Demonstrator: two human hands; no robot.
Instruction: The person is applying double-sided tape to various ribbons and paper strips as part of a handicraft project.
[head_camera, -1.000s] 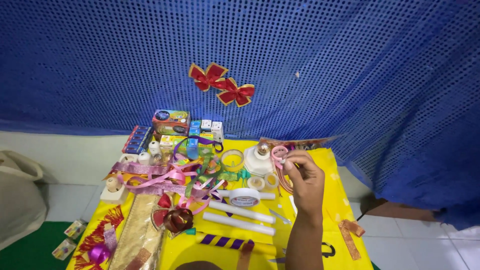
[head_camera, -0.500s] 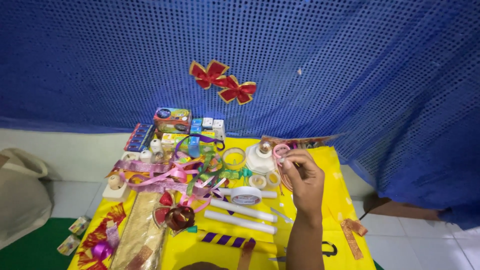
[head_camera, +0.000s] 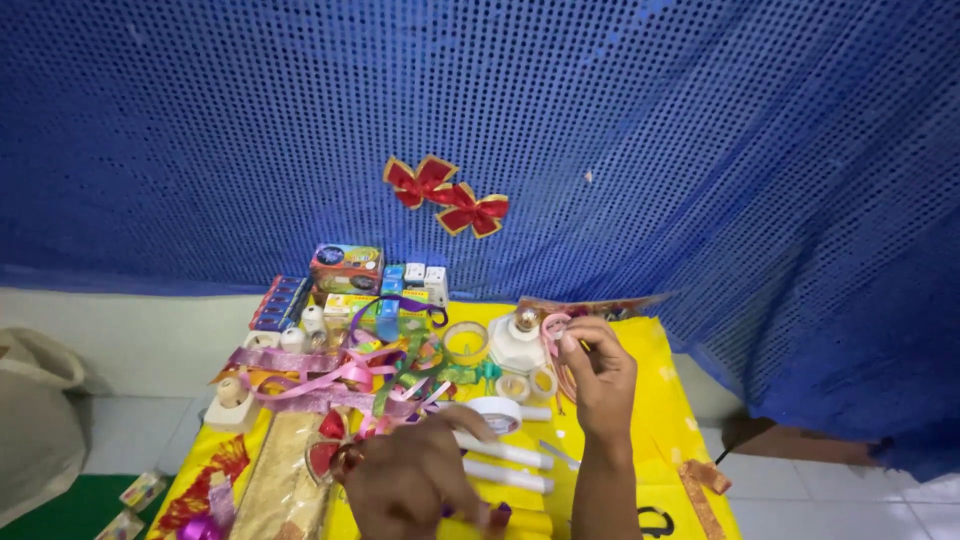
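Observation:
My right hand (head_camera: 600, 375) is raised over the yellow tablecloth (head_camera: 655, 400) and pinches a loop of pink ribbon (head_camera: 553, 328) between thumb and fingers, next to a white lamp base with a small bulb (head_camera: 518, 338). My left hand (head_camera: 415, 478) has come in low at the front, fingers loosely curled over the white paper rolls (head_camera: 505, 452) and close to a white tape roll (head_camera: 497, 412). I cannot tell whether it holds anything.
Tangled pink, purple and green ribbons (head_camera: 350, 370) cover the cloth's middle. Small boxes (head_camera: 345, 268) stand at the back. Two red bows (head_camera: 447, 198) hang on the blue sequin backdrop (head_camera: 700, 150). A gold mesh strip (head_camera: 285, 470) lies front left, a beige bag (head_camera: 35, 420) on the floor.
My left hand has risen into view at the front, covering the purple striped stick and brown ribbon curl. The view tilted up slightly. My right hand keeps the pink ribbon.

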